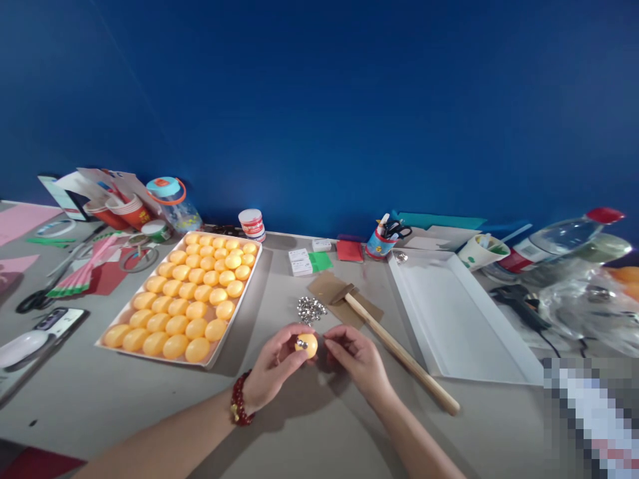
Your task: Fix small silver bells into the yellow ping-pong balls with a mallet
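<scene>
Grey table (279, 432), blue wall (319, 120) behind. One yellow ball (312, 346), silver bits (302, 344) on its side, is at centre, gripped by the left hand (274, 362). The right hand (358, 362), just beside it, has thumb and forefinger together; cannot tell whether anything is pinched. Beyond lies a silver pile (310, 310); to the right, a hammer (399, 350); left, a tray (218, 350) of similar balls (177, 324).

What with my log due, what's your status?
Left hand: holding yellow ball, silver pieces on it. Right hand: beside ball, contents unclear. Hammer nearby, not blocking.
</scene>
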`<state>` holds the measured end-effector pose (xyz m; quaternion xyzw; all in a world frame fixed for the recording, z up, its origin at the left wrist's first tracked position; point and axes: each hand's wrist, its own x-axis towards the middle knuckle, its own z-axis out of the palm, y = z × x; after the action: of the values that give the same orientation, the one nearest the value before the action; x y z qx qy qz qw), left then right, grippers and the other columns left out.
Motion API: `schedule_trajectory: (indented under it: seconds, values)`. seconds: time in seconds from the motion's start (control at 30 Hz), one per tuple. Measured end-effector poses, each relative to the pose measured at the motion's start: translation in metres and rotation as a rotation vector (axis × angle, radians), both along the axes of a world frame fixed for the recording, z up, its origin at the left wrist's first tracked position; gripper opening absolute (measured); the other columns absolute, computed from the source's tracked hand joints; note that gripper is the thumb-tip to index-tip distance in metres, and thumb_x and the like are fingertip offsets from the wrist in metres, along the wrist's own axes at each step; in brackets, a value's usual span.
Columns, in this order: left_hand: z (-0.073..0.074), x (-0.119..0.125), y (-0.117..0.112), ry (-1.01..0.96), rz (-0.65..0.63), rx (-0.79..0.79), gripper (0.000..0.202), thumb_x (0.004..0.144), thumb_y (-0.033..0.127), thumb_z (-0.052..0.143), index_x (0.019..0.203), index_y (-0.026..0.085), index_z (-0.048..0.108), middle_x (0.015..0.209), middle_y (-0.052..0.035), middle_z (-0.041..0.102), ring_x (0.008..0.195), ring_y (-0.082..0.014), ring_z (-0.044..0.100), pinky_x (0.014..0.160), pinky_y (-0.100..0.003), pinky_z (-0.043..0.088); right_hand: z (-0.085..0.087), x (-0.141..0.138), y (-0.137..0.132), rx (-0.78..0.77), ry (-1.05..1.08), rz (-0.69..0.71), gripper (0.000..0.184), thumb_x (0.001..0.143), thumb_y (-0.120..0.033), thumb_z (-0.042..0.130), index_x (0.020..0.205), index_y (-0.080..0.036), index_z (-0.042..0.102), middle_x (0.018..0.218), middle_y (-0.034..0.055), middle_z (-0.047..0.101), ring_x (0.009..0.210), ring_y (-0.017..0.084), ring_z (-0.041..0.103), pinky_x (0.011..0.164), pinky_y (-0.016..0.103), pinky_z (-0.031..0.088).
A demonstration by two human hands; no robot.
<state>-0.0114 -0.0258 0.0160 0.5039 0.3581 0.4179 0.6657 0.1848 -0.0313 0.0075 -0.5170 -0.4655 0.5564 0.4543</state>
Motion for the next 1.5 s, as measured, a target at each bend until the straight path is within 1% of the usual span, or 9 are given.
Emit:
schedule_trajectory:
  seconds: [0.17,0.33,0.57,0.73,0.9,1.07,1.3,1.5]
  values:
    - [0.0035,0.0012,0.0006,0.018,-0.011,-0.007,0.031,0.089,0.034,0.061,0.116,0.018,0.061,0.107,-0.0082,0.066,0.084,-0.017,0.064,0.079,-0.029,0.054,0.0002,-0.0001,-0.0001,0.014,0.016,0.009,0.032,0.08,-0.049,0.071,0.085,-0.018,0.066,0.065,0.0009,0.065,0.057,0.015,0.06,0.057,0.027,0.048]
    - [0.0027,-0.0003,0.0012,0.03,-0.033,-0.001,0.033,0.09,0.035,0.06,0.117,0.017,0.061,0.106,-0.0089,0.066,0.083,-0.0177,0.065,0.077,-0.029,0.053,0.0039,-0.0008,0.0001,0.0,0.02,0.008,0.033,0.079,-0.049,0.071,0.089,-0.018,0.065,0.066,0.0005,0.065,0.058,0.015,0.06,0.058,0.027,0.049]
    - [0.0042,-0.0011,0.0002,0.044,-0.047,-0.007,0.032,0.09,0.034,0.06,0.117,0.018,0.062,0.11,-0.0092,0.067,0.084,-0.0171,0.064,0.076,-0.028,0.053,0.0037,-0.0003,-0.0002,0.021,0.04,0.012,0.032,0.08,-0.048,0.071,0.091,-0.018,0.064,0.074,0.0028,0.068,0.059,0.014,0.06,0.058,0.026,0.048]
    - [0.0029,-0.0006,0.0005,0.03,-0.034,-0.014,0.033,0.088,0.036,0.061,0.116,0.018,0.062,0.124,-0.0115,0.063,0.084,-0.0172,0.065,0.077,-0.029,0.054,0.0039,-0.0003,-0.001,0.025,0.03,0.004,0.031,0.081,-0.047,0.071,0.091,-0.019,0.065,0.07,0.0009,0.066,0.059,0.014,0.06,0.058,0.026,0.048]
    - [0.0029,-0.0003,0.0012,0.028,-0.039,-0.022,0.033,0.088,0.036,0.062,0.115,0.018,0.063,0.113,-0.0102,0.067,0.082,-0.0176,0.066,0.077,-0.03,0.055,0.005,-0.0005,-0.0011,0.044,-0.007,0.009,0.031,0.08,-0.048,0.07,0.09,-0.019,0.067,0.07,0.0015,0.066,0.059,0.015,0.059,0.058,0.027,0.048]
    - [0.0057,0.0005,0.0013,0.014,-0.031,-0.018,0.032,0.087,0.036,0.063,0.113,0.018,0.064,0.107,-0.0091,0.068,0.082,-0.0173,0.065,0.076,-0.03,0.055,0.003,0.0003,-0.0005,0.036,-0.006,0.001,0.03,0.08,-0.047,0.07,0.087,-0.019,0.066,0.068,0.0011,0.065,0.058,0.015,0.059,0.056,0.026,0.047]
    - [0.0052,0.0006,0.001,-0.016,-0.044,-0.013,0.029,0.089,0.033,0.062,0.114,0.019,0.064,0.116,-0.0099,0.065,0.085,-0.0167,0.065,0.078,-0.029,0.055,0.0041,0.0001,-0.0007,0.027,0.008,0.01,0.03,0.08,-0.046,0.071,0.088,-0.018,0.063,0.069,0.0009,0.065,0.059,0.014,0.059,0.057,0.025,0.046]
    - [0.0061,0.0005,0.0008,-0.01,-0.046,-0.005,0.032,0.088,0.035,0.063,0.115,0.017,0.064,0.116,-0.0116,0.066,0.083,-0.0175,0.065,0.077,-0.03,0.056,0.004,0.0007,-0.001,0.009,-0.013,0.009,0.03,0.081,-0.047,0.07,0.083,-0.018,0.061,0.066,-0.0012,0.06,0.058,0.014,0.056,0.057,0.025,0.043]
